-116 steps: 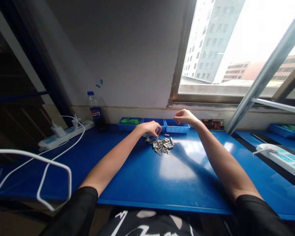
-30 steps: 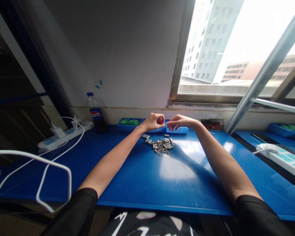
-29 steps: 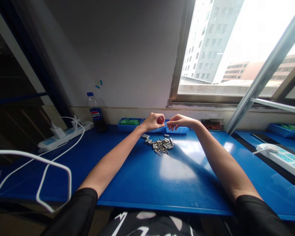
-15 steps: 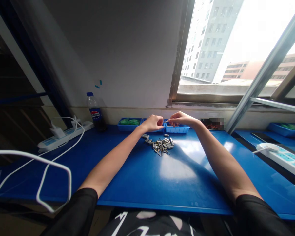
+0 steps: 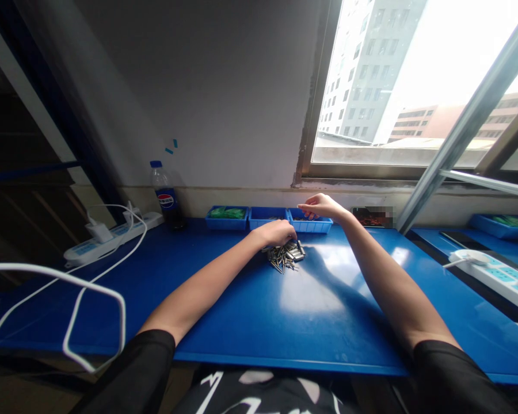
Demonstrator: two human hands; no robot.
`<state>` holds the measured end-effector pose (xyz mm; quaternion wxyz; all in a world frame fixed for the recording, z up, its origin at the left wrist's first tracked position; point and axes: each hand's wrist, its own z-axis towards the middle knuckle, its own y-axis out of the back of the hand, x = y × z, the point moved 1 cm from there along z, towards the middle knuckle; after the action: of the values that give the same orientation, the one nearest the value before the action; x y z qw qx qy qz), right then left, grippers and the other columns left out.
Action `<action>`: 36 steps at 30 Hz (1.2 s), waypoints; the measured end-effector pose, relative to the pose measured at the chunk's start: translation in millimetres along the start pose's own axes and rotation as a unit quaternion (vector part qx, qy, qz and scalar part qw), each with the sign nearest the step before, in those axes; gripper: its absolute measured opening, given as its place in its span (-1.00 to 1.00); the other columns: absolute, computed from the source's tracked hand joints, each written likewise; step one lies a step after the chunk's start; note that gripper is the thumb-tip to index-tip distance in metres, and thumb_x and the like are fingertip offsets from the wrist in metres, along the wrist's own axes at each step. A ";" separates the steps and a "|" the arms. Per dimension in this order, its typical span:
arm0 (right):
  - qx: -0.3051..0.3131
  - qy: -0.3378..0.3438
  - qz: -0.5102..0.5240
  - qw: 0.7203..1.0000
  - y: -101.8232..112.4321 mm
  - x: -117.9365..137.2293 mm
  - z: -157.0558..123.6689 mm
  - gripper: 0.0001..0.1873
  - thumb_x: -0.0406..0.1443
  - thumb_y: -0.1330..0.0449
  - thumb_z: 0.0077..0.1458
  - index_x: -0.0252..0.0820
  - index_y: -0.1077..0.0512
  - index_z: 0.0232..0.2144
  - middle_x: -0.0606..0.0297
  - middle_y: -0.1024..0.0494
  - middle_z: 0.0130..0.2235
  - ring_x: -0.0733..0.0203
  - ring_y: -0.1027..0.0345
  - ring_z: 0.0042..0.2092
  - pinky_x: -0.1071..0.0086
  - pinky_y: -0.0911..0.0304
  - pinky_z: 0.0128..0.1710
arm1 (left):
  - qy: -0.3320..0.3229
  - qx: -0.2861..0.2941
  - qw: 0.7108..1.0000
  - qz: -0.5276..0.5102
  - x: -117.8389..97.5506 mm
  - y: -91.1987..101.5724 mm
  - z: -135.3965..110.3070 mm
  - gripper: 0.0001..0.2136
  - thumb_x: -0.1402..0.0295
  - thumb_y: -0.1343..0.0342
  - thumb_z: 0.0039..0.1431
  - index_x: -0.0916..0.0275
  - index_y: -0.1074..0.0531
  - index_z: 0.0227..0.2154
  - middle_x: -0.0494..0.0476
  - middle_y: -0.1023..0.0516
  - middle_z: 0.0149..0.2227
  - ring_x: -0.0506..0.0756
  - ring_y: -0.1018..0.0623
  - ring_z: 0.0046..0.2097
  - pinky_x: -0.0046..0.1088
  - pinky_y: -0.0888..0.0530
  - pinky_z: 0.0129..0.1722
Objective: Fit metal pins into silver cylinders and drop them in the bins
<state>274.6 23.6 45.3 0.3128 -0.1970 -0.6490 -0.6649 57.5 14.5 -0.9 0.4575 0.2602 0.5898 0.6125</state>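
Note:
A heap of small metal sleeves and pins (image 5: 288,257) lies on the blue table (image 5: 311,310). My left hand (image 5: 277,232) rests knuckles-up on the heap's far left side, fingers curled down onto the parts; what they pinch is hidden. My right hand (image 5: 318,206) hovers over the right-hand blue tray (image 5: 311,225) at the wall, fingers pinched together on something too small to name. Beside that tray stand a middle blue tray (image 5: 265,217) and a left blue tray with green pieces (image 5: 227,216).
A cola bottle (image 5: 163,192) stands by the wall at the left. A white power strip (image 5: 112,236) with a looping white cable (image 5: 64,282) lies on the left. Another power strip (image 5: 496,276) and a blue tray (image 5: 503,224) sit on the right. A window frame bar (image 5: 466,123) slants above.
Half a second ago both hands met above the trays. Now my left hand has dropped to the heap, and my right hand has drawn back over the right-hand tray.

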 end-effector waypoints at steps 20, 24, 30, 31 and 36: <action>0.297 0.062 0.060 0.951 -4.4 14.8 -14.4 -0.44 -0.03 -0.47 -0.07 -0.21 -0.64 -0.06 0.14 -0.71 -0.15 0.07 -0.60 -0.12 0.35 -0.46 -0.16 | 0.008 -0.125 0.951 -0.284 20.0 51.0 -17.4 -0.76 0.39 -0.34 0.02 0.34 -0.67 -0.22 0.21 -0.72 -0.24 0.10 -0.67 -0.19 -0.44 -0.59 -0.13; 0.312 0.079 0.090 0.943 -9.6 31.8 -23.6 -0.45 0.05 -0.42 0.00 -0.23 -0.66 -0.11 0.10 -0.70 -0.10 0.09 -0.59 -0.09 0.36 -0.44 -0.12 | 0.031 -0.135 0.908 -0.395 21.0 53.2 -20.3 -0.67 0.33 -0.42 -0.03 0.39 -0.64 -0.19 0.27 -0.71 -0.21 0.10 -0.67 -0.20 -0.36 -0.62 -0.12; 0.267 0.086 0.100 0.955 -15.1 42.2 -24.9 -0.40 0.15 -0.39 0.00 -0.28 -0.66 -0.23 0.06 -0.71 -0.17 0.10 -0.59 -0.15 0.35 -0.43 -0.13 | 0.049 -0.137 0.893 -0.426 22.6 57.5 -22.6 -0.65 0.35 -0.46 -0.06 0.40 -0.63 -0.20 0.25 -0.71 -0.26 0.09 -0.68 -0.23 -0.37 -0.63 -0.12; 0.261 0.086 0.102 0.956 -15.4 42.2 -24.6 -0.39 0.16 -0.39 -0.01 -0.28 -0.66 -0.24 0.06 -0.71 -0.17 0.10 -0.59 -0.15 0.34 -0.43 -0.13 | 0.051 -0.139 0.892 -0.426 23.8 58.1 -22.7 -0.66 0.36 -0.45 -0.06 0.40 -0.62 -0.20 0.25 -0.71 -0.25 0.09 -0.68 -0.23 -0.37 -0.63 -0.13; 0.235 0.086 0.077 0.965 -17.0 41.0 -21.1 -0.40 0.17 -0.37 0.01 -0.24 -0.64 -0.23 0.10 -0.71 -0.19 0.10 -0.60 -0.16 0.34 -0.44 -0.17 | 0.078 -0.187 0.923 -0.328 36.7 55.0 -20.5 -0.77 0.42 -0.36 0.00 0.40 -0.63 -0.25 0.24 -0.71 -0.30 0.08 -0.67 -0.30 -0.39 -0.62 -0.20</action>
<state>236.4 -4.4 58.5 0.4550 -0.1095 -0.7405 -0.4824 9.6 42.8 40.3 0.6259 -0.0862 0.5505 0.5457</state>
